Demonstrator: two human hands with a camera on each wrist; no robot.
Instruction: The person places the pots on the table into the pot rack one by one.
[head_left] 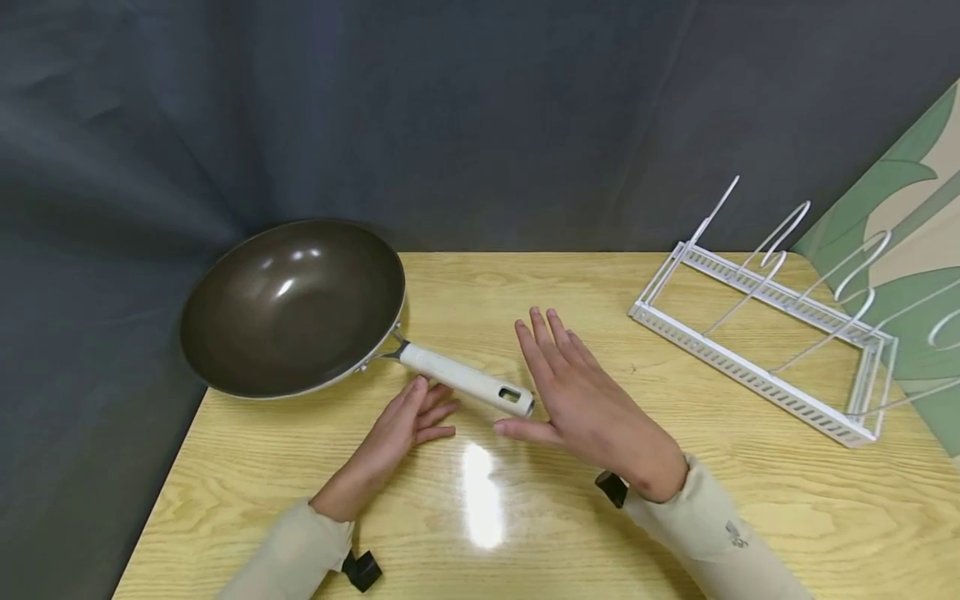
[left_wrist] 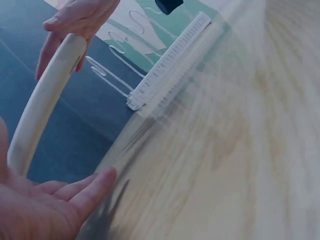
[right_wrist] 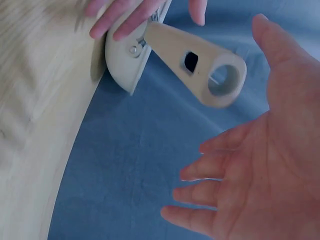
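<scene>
A frying pan (head_left: 292, 312) with a dark brown inside and a cream outside stands at the left of the table in the head view. Its cream handle (head_left: 465, 379) reaches toward the right, with a slot near the end. My left hand (head_left: 408, 421) is just below the handle near the pan, fingers loosely spread and holding nothing. Beyond the handle's end is my right hand (head_left: 581, 396), fingers straight and thumb apart. In the right wrist view, the right palm (right_wrist: 280, 150) faces the hollow handle tip (right_wrist: 225, 80) with a gap between them.
At the right of the wooden table (head_left: 525, 517) stands a white wire rack (head_left: 757, 375) with several upright loops. A dark cloth (head_left: 487, 125) hangs behind the table and along its left side. A green and beige patterned surface (head_left: 922, 208) lies at the far right.
</scene>
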